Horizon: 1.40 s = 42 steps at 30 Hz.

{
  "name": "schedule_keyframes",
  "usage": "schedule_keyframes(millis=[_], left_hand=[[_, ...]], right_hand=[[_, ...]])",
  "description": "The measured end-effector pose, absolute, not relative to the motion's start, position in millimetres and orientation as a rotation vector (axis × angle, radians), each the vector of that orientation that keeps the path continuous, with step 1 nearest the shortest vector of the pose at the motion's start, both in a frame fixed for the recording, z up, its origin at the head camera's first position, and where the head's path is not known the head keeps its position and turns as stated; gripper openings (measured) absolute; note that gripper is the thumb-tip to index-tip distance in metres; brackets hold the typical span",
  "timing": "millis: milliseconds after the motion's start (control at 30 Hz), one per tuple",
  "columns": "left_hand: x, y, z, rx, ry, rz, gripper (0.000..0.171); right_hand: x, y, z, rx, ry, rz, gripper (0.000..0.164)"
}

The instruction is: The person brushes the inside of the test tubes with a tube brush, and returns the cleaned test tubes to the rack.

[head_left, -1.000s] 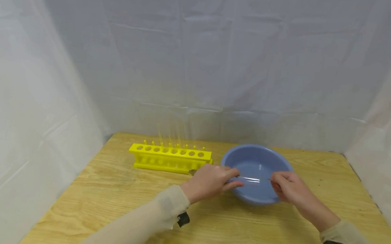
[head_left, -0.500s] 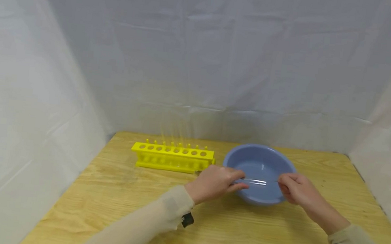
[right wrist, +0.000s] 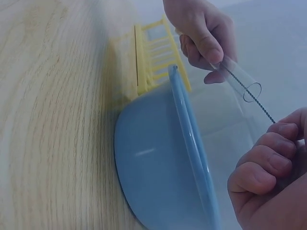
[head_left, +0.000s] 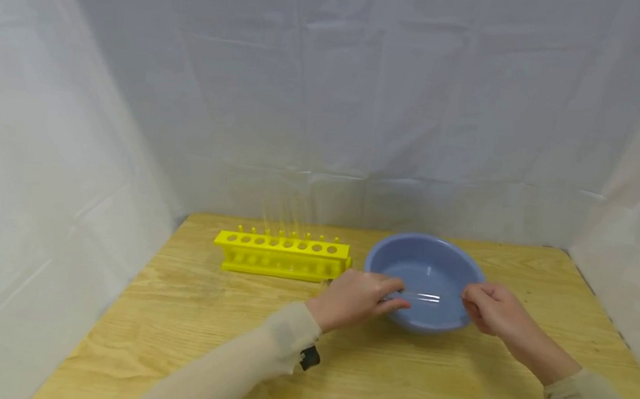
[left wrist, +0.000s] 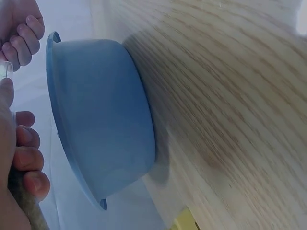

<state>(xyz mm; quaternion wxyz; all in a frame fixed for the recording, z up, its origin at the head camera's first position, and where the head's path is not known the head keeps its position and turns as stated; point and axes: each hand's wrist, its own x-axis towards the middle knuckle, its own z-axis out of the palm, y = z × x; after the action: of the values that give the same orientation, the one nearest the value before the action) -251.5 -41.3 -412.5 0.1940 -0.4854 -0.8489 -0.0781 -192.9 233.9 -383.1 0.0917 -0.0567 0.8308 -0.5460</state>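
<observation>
Above the blue basin (head_left: pixel 427 253), my left hand (head_left: pixel 352 299) grips a clear glass test tube (head_left: pixel 425 298) lying roughly level, its open mouth toward the right. My right hand (head_left: pixel 496 315) pinches the twisted-wire handle of a test tube brush (right wrist: pixel 262 107), clearest in the right wrist view. The wire runs through the tube's mouth and along its inside. Brown bristles (left wrist: pixel 25 199) show by the left palm in the left wrist view; fingers partly cover them. Most of the tube's closed end is hidden by the left hand.
A yellow test tube rack (head_left: pixel 282 247) stands left of the basin, with several clear tubes or rods rising behind its top. Everything rests on a wooden table (head_left: pixel 394 389), with white sheeting (head_left: pixel 331 96) hanging at the back and sides.
Both hands have shifted slightly right over the basin. The right hand has moved a little more, so the gap between the hands has widened slightly. Both holds stay the same.
</observation>
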Motion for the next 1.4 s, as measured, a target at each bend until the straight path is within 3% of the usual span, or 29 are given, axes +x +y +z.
schedule_keyframes(millis=[233, 333, 833, 1400], left_hand=[[-268, -82, -424, -1.26, -2.521, -0.376, 0.026], [-271, -93, -429, -1.264, -2.478, -0.358, 0.034], [-267, -86, -425, -1.296, -2.468, -0.339, 0.023], [-266, -84, -426, -1.306, -2.508, -0.349, 0.028]], right_hand=[[-194, 271, -388, -0.206, 2.537, -1.646, 0.05], [-193, 280, -390, -0.228, 2.567, -1.592, 0.053], [-186, 290, -384, -0.258, 2.713, -1.526, 0.058], [-184, 300, -388, -0.279, 2.75, -1.532, 0.058]])
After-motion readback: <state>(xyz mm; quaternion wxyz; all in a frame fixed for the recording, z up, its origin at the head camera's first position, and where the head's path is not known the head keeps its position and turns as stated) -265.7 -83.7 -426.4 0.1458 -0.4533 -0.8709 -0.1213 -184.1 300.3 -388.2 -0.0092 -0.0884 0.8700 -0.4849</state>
